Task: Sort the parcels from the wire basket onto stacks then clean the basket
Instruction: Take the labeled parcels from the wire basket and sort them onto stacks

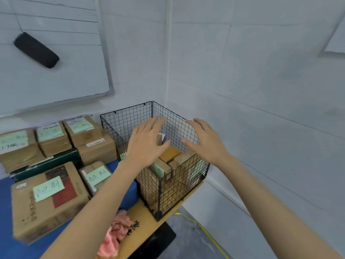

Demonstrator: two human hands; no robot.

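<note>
A black wire basket (179, 186) stands at the table's right corner, against the walls. Several brown cardboard parcels (169, 155) fill its lower half, some with pale green labels. My left hand (147, 143) hovers over the basket's left side, fingers straight and spread, holding nothing. Over the right side, my right hand (203, 141) is also spread and empty. The two palms face each other above the parcels. To the left, stacks of labelled parcels (54, 139) stand on the table.
A large cardboard box (46, 202) with a green label lies on the blue cover (7, 193) at front left. A pink cloth (115, 234) lies on the wooden table edge (147, 219). A whiteboard (56, 53) with a black eraser (36, 50) hangs behind. A yellow cable (203, 230) runs across the floor.
</note>
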